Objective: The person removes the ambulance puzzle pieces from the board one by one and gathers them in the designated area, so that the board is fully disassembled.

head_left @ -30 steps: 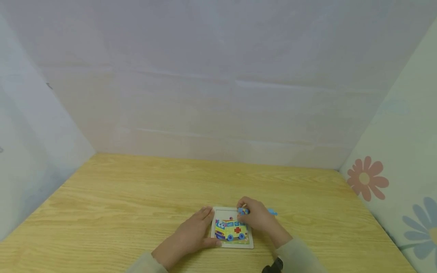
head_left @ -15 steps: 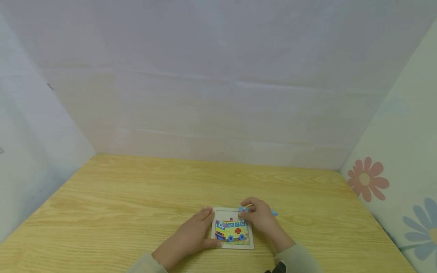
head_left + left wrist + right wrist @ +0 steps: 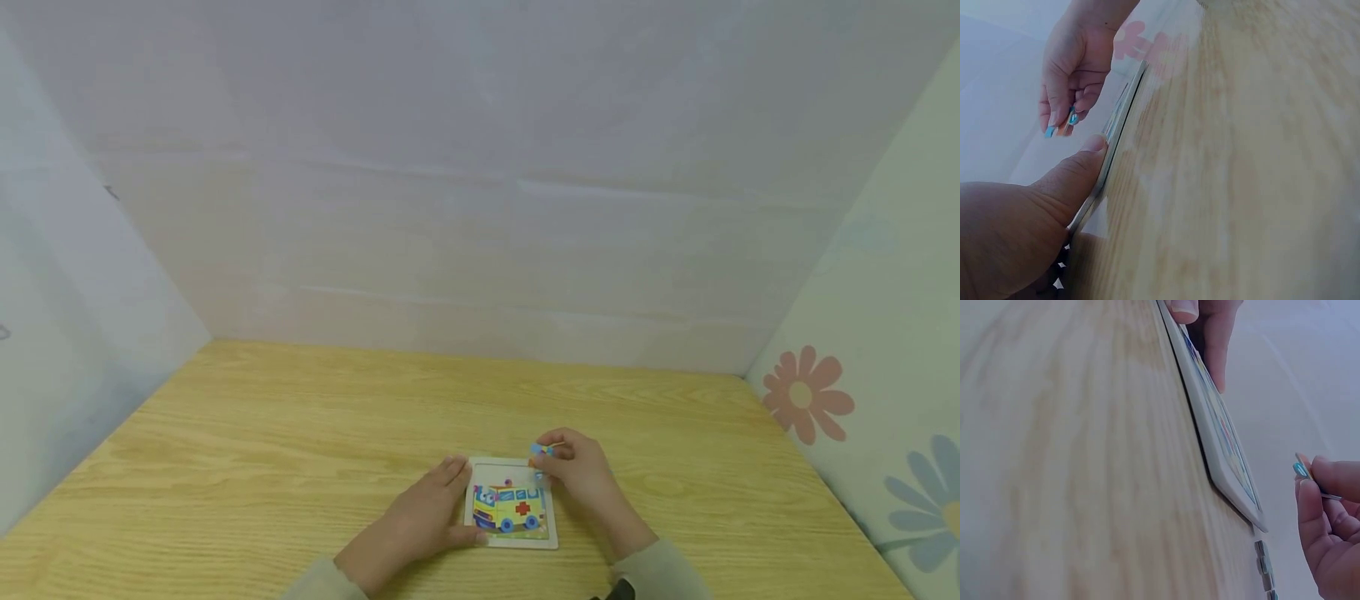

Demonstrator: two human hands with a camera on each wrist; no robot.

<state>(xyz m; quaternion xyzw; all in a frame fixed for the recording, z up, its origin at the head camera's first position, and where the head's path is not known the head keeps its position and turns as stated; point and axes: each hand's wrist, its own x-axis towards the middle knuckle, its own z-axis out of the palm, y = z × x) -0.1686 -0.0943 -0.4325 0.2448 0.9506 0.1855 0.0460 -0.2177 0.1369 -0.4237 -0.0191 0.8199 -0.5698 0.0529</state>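
A small jigsaw puzzle in a white frame [image 3: 517, 543] lies on the table, its picture showing a yellow ambulance [image 3: 510, 508] with a red cross. The upper part of the frame shows bare white backing. My left hand [image 3: 420, 517] rests along the left side of the frame, fingers extended by the upper corner and thumb [image 3: 1079, 175] pressing on the near edge. Between thumb and fingertips, my right hand [image 3: 588, 475] pinches a blue and orange puzzle piece [image 3: 1300, 469] over the upper right corner, raised above the board in the right wrist view.
Several loose puzzle pieces [image 3: 1265, 565] lie on the table just past the frame's right end. The wooden tabletop [image 3: 337, 417] reaches back to a pale cloth wall [image 3: 480, 250]. A flower-printed panel [image 3: 862, 417] stands on the right.
My right hand has moved slightly to the right, turning the piece as it lifts it off the upper right corner. The loose blue piece beyond is now hidden behind it. My left hand stays put.
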